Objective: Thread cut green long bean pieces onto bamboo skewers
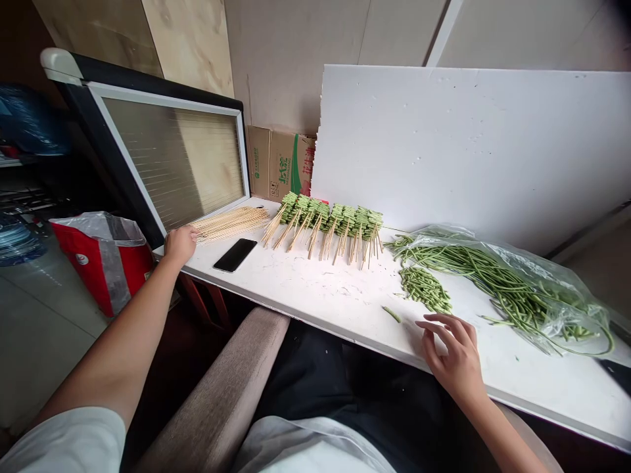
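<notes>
My left hand (180, 244) reaches to the far left of the white table (315, 295), its fingers at the near ends of a loose bundle of bamboo skewers (229, 223). Whether it grips them, I cannot tell. My right hand (454, 349) rests near the table's front edge, fingers spread and holding nothing. Closest to it lie a pile of cut green bean pieces (424, 289) and a single short piece (392, 314). Long green beans (513, 295) spill from a clear plastic bag (557, 295). Several skewers threaded with beans (330, 226) lie in a row.
A black phone (235, 255) lies on the table beside the skewers. A white foam board (468, 144) stands along the back, and a cardboard box (279, 164) sits behind the row. A glass-topped freezer (172, 157) and a red bag (106, 263) stand left.
</notes>
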